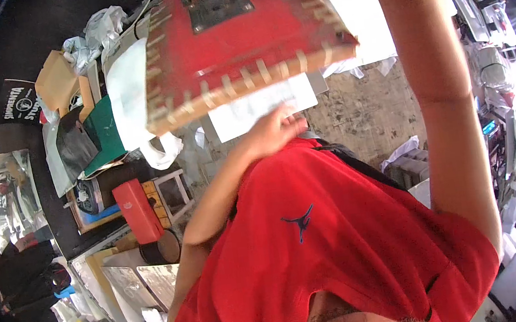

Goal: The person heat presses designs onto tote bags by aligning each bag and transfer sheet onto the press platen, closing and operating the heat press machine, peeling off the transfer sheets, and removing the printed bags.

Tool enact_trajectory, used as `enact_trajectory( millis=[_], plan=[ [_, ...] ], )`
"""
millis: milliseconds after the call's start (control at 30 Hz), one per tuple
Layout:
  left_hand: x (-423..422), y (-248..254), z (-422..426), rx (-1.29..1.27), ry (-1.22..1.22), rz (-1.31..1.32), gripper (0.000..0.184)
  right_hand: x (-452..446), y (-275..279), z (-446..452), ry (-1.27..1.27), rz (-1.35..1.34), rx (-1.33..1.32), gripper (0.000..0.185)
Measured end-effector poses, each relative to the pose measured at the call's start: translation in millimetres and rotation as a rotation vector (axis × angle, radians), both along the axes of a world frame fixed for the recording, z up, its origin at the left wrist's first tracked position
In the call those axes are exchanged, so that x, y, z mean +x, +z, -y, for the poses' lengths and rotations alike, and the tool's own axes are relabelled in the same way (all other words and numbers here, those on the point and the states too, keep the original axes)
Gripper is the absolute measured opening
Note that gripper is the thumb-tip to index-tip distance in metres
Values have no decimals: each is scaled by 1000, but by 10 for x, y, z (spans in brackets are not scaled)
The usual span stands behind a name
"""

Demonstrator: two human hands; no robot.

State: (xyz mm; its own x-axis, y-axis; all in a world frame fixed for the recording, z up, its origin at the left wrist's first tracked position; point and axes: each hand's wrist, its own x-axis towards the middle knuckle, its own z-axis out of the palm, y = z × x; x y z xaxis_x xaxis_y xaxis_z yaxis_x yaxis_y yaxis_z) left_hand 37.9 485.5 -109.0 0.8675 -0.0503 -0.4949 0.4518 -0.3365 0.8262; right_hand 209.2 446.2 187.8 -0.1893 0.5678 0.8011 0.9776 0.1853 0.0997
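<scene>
A wooden-framed printing screen [245, 48] with red mesh and staples along its edge hangs tilted above the work surface, a dark metal clamp [218, 6] on its top. Beneath its near edge lies a white sheet [228, 126] bearing a faint grey print. My left hand [277, 130] is at the near edge of that sheet, close to my red shirt. Its short visible fingers are slightly bent and apart, with nothing seen in them; whether it touches the sheet I cannot tell. My right arm reaches forward past the screen's right side, its hand beyond the top of the view.
White cloth or paper [125, 81] lies left and right of the screen. At the left are a cardboard box [61, 81], plastic bags [106, 25], a green sheet [102, 137] and a red box [138, 209]. A worn floor [366, 107] shows below; cluttered shelves line the right.
</scene>
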Motion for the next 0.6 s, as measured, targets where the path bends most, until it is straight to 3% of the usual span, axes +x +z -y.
enact_trajectory(
  millis=[33,100,133,200,267,300,333,367,400,467,600],
  plan=[
    [-229,234,8,-157,-186,170,38,-86,-152,79,50,-16,-11,33],
    [-526,592,-10,-54,-276,798,44,-201,-677,198,149,-132,-144,34],
    [-533,822,-153,-53,-260,799,44,-240,-939,187,175,-253,-276,34],
    [-598,1157,-445,-674,-246,712,31,-248,-1618,183,146,-587,-653,35],
    [-555,1079,-610,-736,100,671,19,-317,-2281,156,-8,-635,-804,29],
    [-374,989,-631,-407,295,737,20,-340,-2632,151,-42,-635,-695,25],
    [-123,821,-740,113,275,948,30,-345,-2872,140,-78,-636,-584,22],
    [113,639,-774,316,246,1024,48,-374,-2947,141,-118,-647,-540,20],
    [253,452,-773,406,164,929,67,-383,-2978,137,-162,-661,-492,20],
    [385,333,-693,547,179,879,79,-244,-3082,121,-94,-664,-429,32],
    [381,150,-730,594,198,828,83,-184,-3206,146,-38,-662,-488,46]
  ],
)
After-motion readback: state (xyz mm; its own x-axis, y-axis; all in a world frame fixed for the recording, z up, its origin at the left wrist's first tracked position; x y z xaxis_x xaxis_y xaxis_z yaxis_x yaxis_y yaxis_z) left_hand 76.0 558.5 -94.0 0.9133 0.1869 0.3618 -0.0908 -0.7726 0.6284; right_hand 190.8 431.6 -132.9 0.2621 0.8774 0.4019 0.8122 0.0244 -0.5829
